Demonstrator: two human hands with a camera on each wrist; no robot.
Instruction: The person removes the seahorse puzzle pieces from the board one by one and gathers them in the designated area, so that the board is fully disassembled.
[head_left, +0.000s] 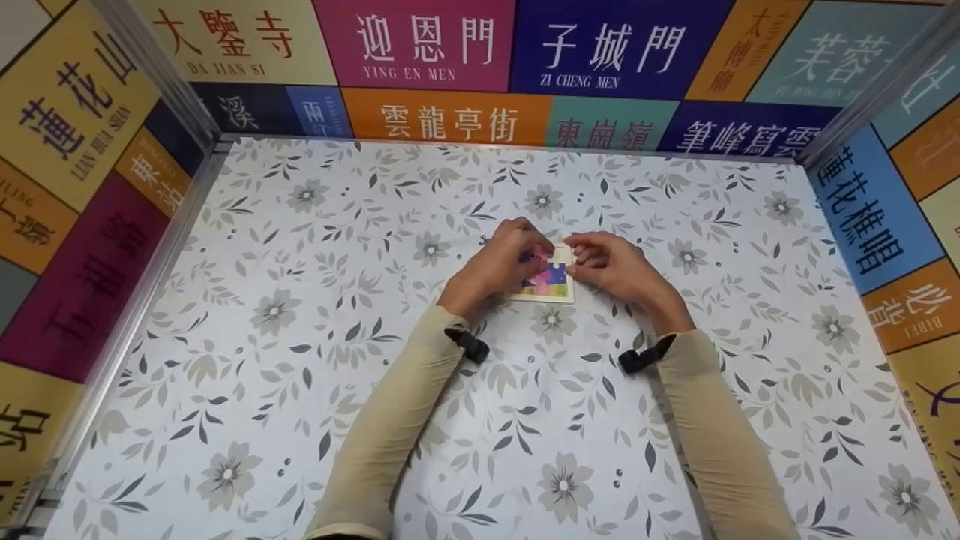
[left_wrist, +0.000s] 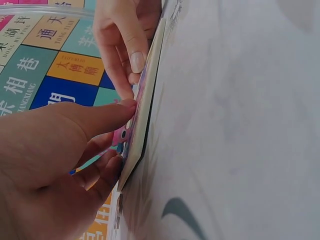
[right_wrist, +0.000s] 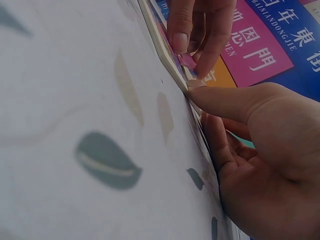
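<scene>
A small jigsaw puzzle board point(head_left: 568, 298) with a pale rim lies flat on the table, its blue, pink and yellow picture partly covered by the hands. My left hand point(head_left: 495, 259) reaches over its left side and pinches a pink puzzle piece point(right_wrist: 187, 61) between thumb and fingers, close over the board. In the left wrist view part of the pink picture with an eye point(left_wrist: 123, 134) shows between thumb and fingers. At the right edge, my right hand point(head_left: 619, 266) grips the board, thumb at the rim and fingers curled beside its far corner.
The board rests on a table point(head_left: 337, 420) covered with a grey leaf-and-flower pattern. Colourful panels point(head_left: 427, 45) with large printed characters stand along the back and both sides. Each wrist wears a black strap camera point(head_left: 471, 346) over a beige sleeve point(head_left: 390, 420).
</scene>
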